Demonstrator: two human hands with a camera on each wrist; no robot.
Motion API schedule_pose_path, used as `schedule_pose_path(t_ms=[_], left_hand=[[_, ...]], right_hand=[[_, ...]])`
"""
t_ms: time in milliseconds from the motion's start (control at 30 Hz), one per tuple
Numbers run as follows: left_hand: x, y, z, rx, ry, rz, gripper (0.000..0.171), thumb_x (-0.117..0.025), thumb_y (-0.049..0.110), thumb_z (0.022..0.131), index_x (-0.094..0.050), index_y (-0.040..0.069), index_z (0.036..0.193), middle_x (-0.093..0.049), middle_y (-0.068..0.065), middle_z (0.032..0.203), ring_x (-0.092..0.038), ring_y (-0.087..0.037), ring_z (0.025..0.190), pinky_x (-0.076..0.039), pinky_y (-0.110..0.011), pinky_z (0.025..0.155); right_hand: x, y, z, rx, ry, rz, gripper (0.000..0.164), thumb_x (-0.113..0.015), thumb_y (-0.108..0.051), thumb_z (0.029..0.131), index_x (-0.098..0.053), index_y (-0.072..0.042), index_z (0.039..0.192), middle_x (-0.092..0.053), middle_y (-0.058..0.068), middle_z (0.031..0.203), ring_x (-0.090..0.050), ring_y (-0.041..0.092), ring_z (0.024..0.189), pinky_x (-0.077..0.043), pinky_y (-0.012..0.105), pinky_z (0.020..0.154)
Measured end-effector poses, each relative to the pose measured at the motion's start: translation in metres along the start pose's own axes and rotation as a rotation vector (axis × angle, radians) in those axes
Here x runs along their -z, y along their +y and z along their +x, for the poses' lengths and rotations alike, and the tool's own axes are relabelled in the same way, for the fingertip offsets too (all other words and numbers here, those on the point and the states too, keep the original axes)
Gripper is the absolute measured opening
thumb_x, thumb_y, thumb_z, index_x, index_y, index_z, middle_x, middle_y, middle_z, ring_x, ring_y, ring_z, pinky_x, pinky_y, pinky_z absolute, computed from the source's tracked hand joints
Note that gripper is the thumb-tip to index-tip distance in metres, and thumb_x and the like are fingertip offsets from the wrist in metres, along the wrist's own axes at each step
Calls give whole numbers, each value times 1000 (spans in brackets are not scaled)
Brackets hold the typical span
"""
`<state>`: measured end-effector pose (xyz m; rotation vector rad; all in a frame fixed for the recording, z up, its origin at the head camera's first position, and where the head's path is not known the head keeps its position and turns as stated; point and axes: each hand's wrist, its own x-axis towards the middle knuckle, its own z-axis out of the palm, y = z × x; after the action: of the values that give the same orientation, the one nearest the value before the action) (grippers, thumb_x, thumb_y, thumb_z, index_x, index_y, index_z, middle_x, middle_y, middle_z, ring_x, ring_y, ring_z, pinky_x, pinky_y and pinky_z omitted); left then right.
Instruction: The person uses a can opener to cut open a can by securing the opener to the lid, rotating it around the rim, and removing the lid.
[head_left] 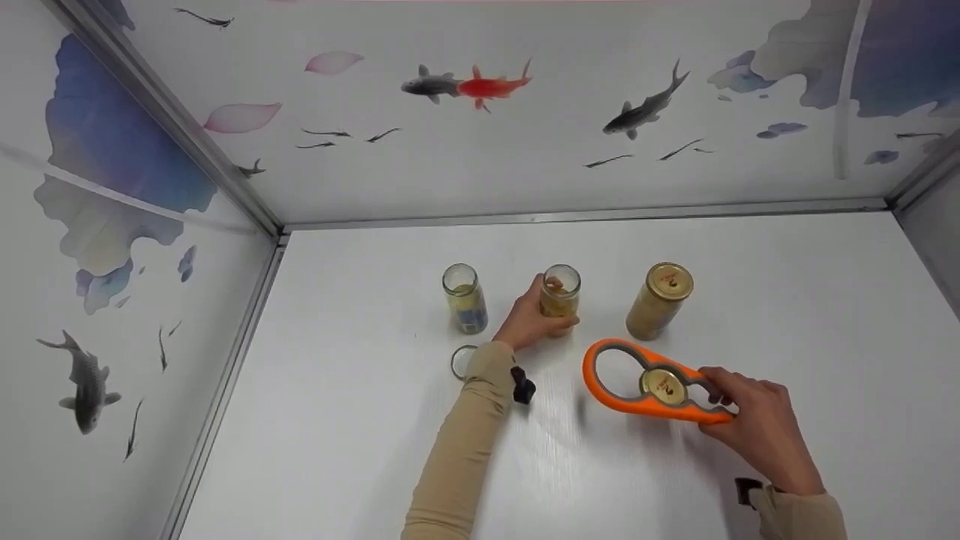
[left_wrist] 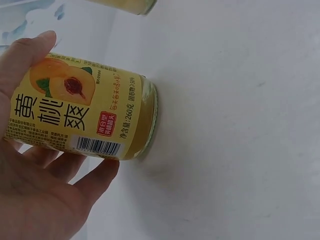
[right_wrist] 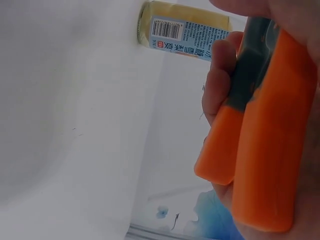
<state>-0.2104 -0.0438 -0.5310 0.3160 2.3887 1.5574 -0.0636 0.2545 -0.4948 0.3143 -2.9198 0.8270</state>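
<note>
My left hand [head_left: 529, 319] grips an uncapped glass jar [head_left: 561, 304], thumb and fingers round its sides. In the left wrist view, the jar's yellow label [left_wrist: 75, 105] carries peach pictures and the base is close to the table. My right hand [head_left: 761, 424] holds an orange jar opener [head_left: 637, 405] with grey inner edges by its handles [right_wrist: 265, 155]. A gold lid [head_left: 664, 386] sits in the opener's middle opening. Beyond the opener stands a jar [head_left: 651, 313] with its gold lid on; a blue label [right_wrist: 195, 37] shows in the right wrist view.
Left of the gripped jar stands another uncapped jar [head_left: 466, 307] with pale contents and a blue label. A thin ring [head_left: 453, 361] lies on the white table [head_left: 337, 420], partly behind my left sleeve. Panels painted with fish [head_left: 491, 88] border the table at the back and left.
</note>
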Motion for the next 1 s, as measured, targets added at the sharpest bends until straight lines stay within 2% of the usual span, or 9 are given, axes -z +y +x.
schedule_pose_path(t_ms=[167,433,700,867,1000], left_hand=[[1,-1,0,17,-3,15,63,-80,24,81,-41,14,130,-55,-9,131,-51,-21,121,-39,-36,101],[5,-3,-4,56,-2,5,80,-83,23,78,-32,13,140,-47,-11,138,-45,-25,127,-35,-39,105],[17,11,-19,71,-49,54,73,-79,19,82,-36,8,139,-45,-14,138,-44,-31,126,-38,-40,103],[22,16,-30,100,-87,79,72,-78,20,82,-37,8,141,-45,-14,140,-43,-31,129,-38,-40,103],[24,16,-38,128,-88,101,74,-78,21,82,-38,7,142,-45,-15,141,-42,-30,130,-37,-41,104]], right_hand=[[-2,2,-2,5,5,0,55,-82,4,58,-66,-7,109,-61,-3,76,-57,21,72,-37,53,78],[-3,1,-3,-44,-58,13,55,-82,3,61,-65,-6,113,-64,2,81,-59,24,76,-37,56,81],[-2,0,-1,-71,-88,10,53,-81,1,63,-64,-4,113,-63,2,81,-59,26,78,-35,59,83],[-3,-1,0,-75,-96,11,53,-81,1,64,-64,-5,113,-63,1,81,-59,26,78,-35,61,85],[-4,-2,0,-91,-105,9,54,-82,0,64,-64,-6,114,-62,0,81,-58,25,78,-35,61,85]])
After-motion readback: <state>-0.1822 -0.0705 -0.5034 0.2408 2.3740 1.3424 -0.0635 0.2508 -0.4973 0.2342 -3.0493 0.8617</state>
